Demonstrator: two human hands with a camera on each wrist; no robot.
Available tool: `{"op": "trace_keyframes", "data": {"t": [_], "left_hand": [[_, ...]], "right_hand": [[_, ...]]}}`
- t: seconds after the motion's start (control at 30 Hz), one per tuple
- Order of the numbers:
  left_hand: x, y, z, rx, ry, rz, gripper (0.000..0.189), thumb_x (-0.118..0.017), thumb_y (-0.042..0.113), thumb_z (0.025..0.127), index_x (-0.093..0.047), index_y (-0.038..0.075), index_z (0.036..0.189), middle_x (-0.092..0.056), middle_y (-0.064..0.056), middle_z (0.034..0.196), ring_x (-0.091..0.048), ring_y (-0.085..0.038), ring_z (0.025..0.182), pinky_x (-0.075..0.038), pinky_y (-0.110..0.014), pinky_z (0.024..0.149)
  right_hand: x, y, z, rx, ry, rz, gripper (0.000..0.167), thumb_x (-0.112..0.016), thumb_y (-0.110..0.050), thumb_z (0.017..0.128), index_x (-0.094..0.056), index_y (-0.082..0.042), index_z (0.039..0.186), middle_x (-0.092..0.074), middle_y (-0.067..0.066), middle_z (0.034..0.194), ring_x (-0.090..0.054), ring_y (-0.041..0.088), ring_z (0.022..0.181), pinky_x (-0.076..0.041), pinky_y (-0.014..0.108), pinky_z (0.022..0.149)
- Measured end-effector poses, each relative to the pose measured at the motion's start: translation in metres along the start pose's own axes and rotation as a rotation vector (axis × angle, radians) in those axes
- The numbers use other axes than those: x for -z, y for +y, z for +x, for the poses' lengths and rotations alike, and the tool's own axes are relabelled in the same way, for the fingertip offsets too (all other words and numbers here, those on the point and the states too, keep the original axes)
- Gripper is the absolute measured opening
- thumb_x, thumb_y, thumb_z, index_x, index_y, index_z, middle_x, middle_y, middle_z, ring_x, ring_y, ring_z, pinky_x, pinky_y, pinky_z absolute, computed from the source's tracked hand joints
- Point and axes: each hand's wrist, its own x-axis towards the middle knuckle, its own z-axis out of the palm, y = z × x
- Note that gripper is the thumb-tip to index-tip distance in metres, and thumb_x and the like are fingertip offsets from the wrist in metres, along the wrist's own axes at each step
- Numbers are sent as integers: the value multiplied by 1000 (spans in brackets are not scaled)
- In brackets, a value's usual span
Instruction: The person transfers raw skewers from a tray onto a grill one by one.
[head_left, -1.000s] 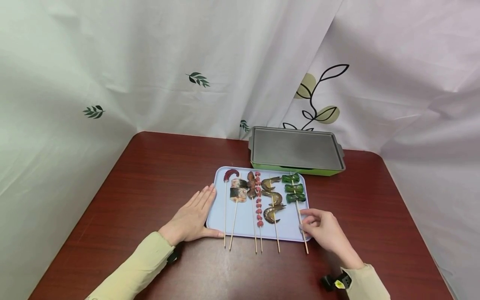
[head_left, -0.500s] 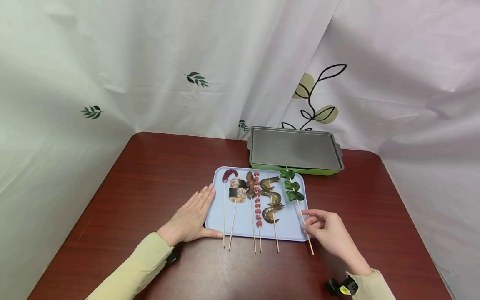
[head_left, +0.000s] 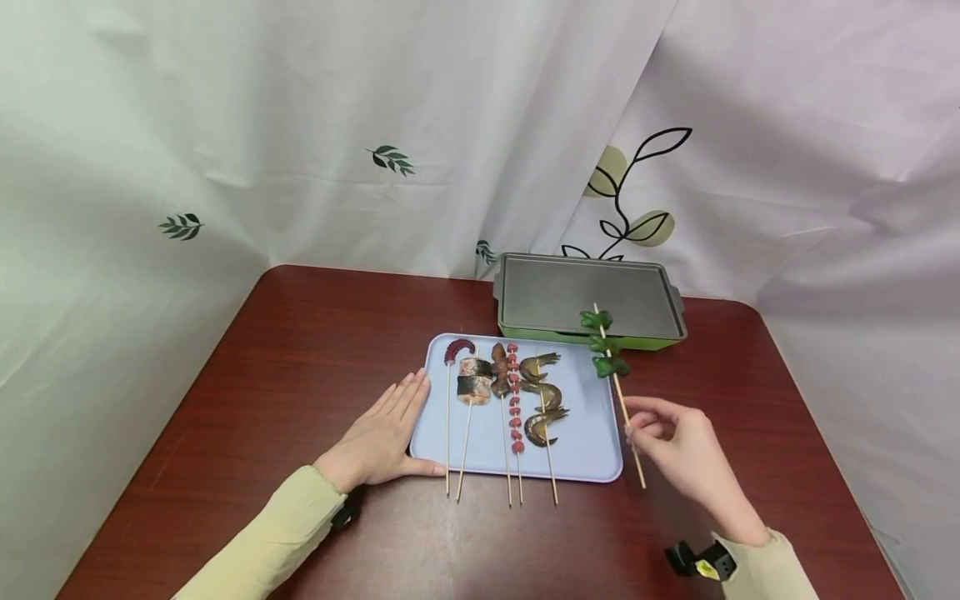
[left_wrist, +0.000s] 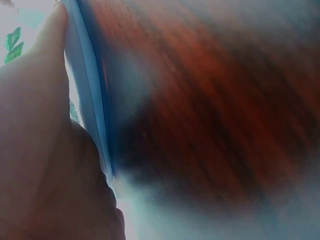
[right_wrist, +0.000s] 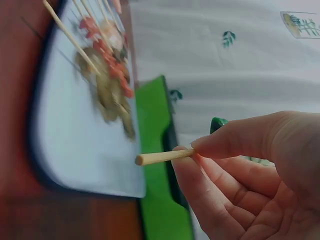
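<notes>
My right hand (head_left: 678,442) pinches the stick of a green vegetable skewer (head_left: 606,343) between thumb and fingers. The skewer is lifted off the tray, its green pieces over the tray's far right corner and its tip in front of the grill's plate. In the right wrist view the stick's blunt end (right_wrist: 150,158) points out of the pinch. My left hand (head_left: 382,437) lies with straight fingers along the left edge of the pale blue tray (head_left: 585,450), its thumb at the near left corner. The left wrist view shows the hand against the tray's rim (left_wrist: 92,75).
On the tray lie a tentacle skewer (head_left: 459,348), a skewer with dark-skinned chunks (head_left: 475,382), a brown meat skewer (head_left: 501,371), a red-beaded skewer (head_left: 515,400) and a shrimp skewer (head_left: 546,408). Behind stands a green grill with a grey plate (head_left: 592,292), near the white curtain (head_left: 337,167).
The right hand has raised the green vegetable skewer off the tray and carried it right and toward the grill. The left hand has stayed at the tray's edge.
</notes>
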Motion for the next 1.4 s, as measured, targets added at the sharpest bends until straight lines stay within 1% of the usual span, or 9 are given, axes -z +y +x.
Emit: {"op": "trace_keyframes", "data": {"t": [0.17, 0.33, 0.5, 0.7, 0.77, 0.97, 1.13, 1.27, 1.4], "left_hand": [[-2, 0, 0, -3, 5, -2, 126, -59, 83, 80, -22, -10, 157, -16, -25, 165, -19, -38, 151, -21, -48, 121], [-2, -1, -1, -4, 7, -2, 126, -60, 82, 80, -22, -10, 157, -16, -25, 165, -18, -38, 151, -20, -48, 121], [-2, -1, -1, -16, 29, -14, 126, -61, 82, 80, -24, -11, 156, -17, -26, 164, -20, -40, 150, -21, -49, 120], [-4, -1, -2, -22, 42, -34, 126, -61, 82, 80, -25, -12, 155, -18, -27, 164, -21, -41, 150, -23, -51, 119], [-3, -1, -2, -17, 35, -38, 126, -61, 82, 80, -24, -11, 156, -17, -27, 164, -20, -40, 150, -22, -51, 120], [-3, -2, -1, -12, 24, -23, 127, -60, 83, 79, -22, -10, 157, -16, -26, 165, -18, -39, 151, -22, -50, 120], [-4, -2, -1, -18, 34, -26, 126, -62, 82, 80, -23, -11, 156, -17, -26, 164, -19, -40, 151, -22, -50, 120], [-3, -1, 0, -11, 25, -24, 126, -63, 80, 80, -22, -11, 157, -16, -26, 165, -18, -39, 151, -20, -49, 121], [-4, -2, 0, -19, 41, -41, 126, -63, 80, 80, -23, -11, 156, -17, -27, 164, -18, -40, 151, -21, -50, 120]], "right_hand": [[22, -3, 18, 42, 52, -46, 34, -73, 9, 84, -71, 4, 118, -70, 8, 82, -67, 11, 66, -52, 21, 54], [42, -1, 43, 40, 90, -70, 34, -69, 9, 86, -70, 4, 120, -71, 12, 83, -69, 12, 67, -54, 20, 55], [57, 6, 69, 8, 116, -94, 35, -62, 8, 89, -68, 7, 123, -71, 17, 86, -70, 10, 66, -56, 20, 58], [66, 20, 91, -47, 88, -110, 34, -60, 2, 93, -66, 10, 125, -71, 20, 90, -72, 11, 67, -58, 22, 59], [67, 25, 95, -75, 73, -104, 34, -61, 0, 93, -66, 10, 125, -70, 20, 90, -73, 14, 69, -58, 23, 60], [68, 38, 102, -164, 34, -88, 33, -61, -4, 94, -66, 9, 124, -70, 21, 94, -75, 26, 77, -61, 36, 65], [68, 44, 103, -201, 24, -105, 33, -62, -5, 94, -67, 9, 124, -72, 21, 95, -75, 27, 78, -61, 41, 66], [67, 47, 105, -197, 16, -113, 33, -62, -5, 94, -67, 9, 123, -72, 25, 99, -75, 28, 80, -61, 41, 66], [65, 49, 107, -197, 18, -130, 33, -62, -6, 94, -68, 9, 123, -73, 26, 100, -75, 23, 77, -61, 40, 66]]}}
